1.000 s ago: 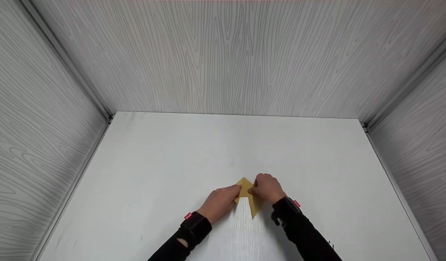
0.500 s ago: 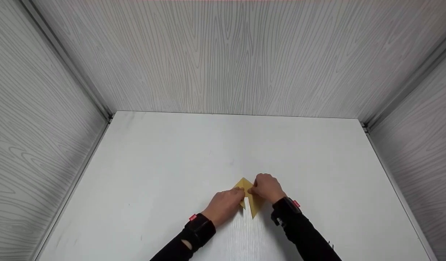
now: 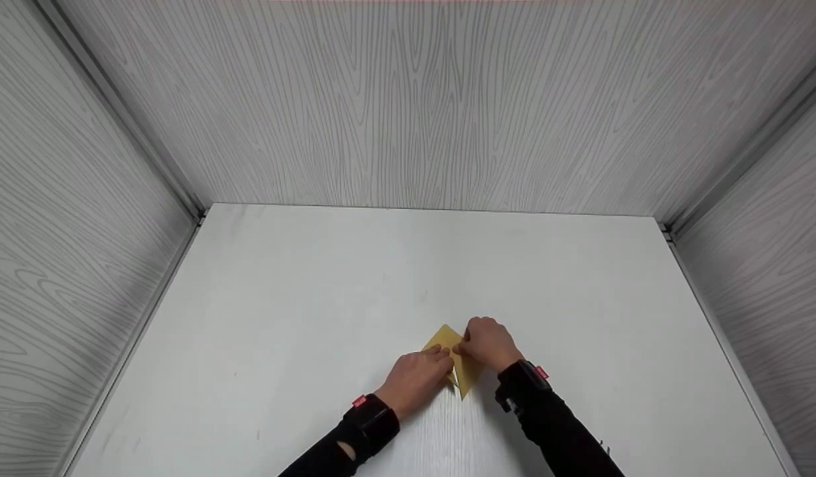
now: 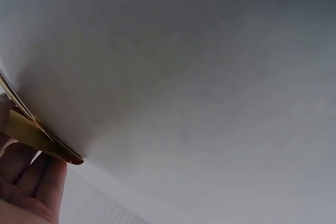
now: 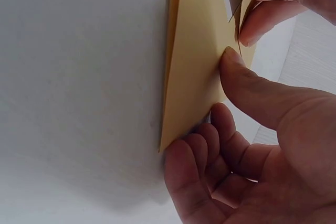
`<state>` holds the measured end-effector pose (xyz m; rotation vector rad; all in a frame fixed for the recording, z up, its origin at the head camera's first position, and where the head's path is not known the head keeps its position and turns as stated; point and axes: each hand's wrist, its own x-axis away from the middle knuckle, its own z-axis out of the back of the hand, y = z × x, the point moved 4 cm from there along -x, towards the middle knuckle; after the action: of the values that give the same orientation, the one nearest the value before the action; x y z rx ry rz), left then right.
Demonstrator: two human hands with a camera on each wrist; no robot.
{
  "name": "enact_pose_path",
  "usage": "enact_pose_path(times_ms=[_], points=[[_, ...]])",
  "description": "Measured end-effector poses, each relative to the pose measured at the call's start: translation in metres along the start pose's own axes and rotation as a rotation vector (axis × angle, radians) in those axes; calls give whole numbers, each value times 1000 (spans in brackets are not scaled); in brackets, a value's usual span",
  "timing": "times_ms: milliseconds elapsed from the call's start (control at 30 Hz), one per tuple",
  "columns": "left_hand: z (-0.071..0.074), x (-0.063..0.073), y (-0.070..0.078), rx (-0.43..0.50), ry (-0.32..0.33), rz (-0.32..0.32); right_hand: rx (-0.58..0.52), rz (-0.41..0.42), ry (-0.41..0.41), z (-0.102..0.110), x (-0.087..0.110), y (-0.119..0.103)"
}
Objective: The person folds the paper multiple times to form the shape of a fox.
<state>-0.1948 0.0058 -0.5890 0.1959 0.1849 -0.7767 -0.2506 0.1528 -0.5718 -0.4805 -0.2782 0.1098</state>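
Note:
A yellow folded piece of paper (image 3: 445, 336), pointed at its far end, lies on the white tabletop in front of the person. The right hand (image 3: 491, 343) pinches its right part. In the right wrist view the right thumb presses on the paper's face (image 5: 194, 61), while the other fingers curl at its edge. My left hand (image 3: 415, 379) holds the left flap, which is bent over toward the middle. The left wrist view catches this flap (image 4: 34, 135) as a curved strip against the left fingers. The left hand covers most of the flap in the head view.
The white tabletop (image 3: 315, 278) is bounded by a grey wood-grain panel (image 3: 408, 106) at the back. Similar panels, one on the left (image 3: 63, 232) and one on the right (image 3: 772, 218), flank it. Black sleeves and wrist bands cover both forearms.
My left hand has moved right, carrying the left flap inward, so the gap between the paper's two lower points has narrowed. The right hand has stayed in place.

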Motion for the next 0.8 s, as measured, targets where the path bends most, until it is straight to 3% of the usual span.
enact_pose_path(times_ms=[200, 533, 667, 800], points=[[0, 0, 1, -9, -5, 7, -4, 7, 0, -1, 0, -1], [3, 3, 0, 116, -75, 58, 9, 6, -9, 0, 1, -2], [3, 5, -1, 147, -98, 50, 10, 2, -5, 1, 1, -2], [4, 8, -2, 137, -95, 4, -1, 11, -1, 1, 2, -2]])
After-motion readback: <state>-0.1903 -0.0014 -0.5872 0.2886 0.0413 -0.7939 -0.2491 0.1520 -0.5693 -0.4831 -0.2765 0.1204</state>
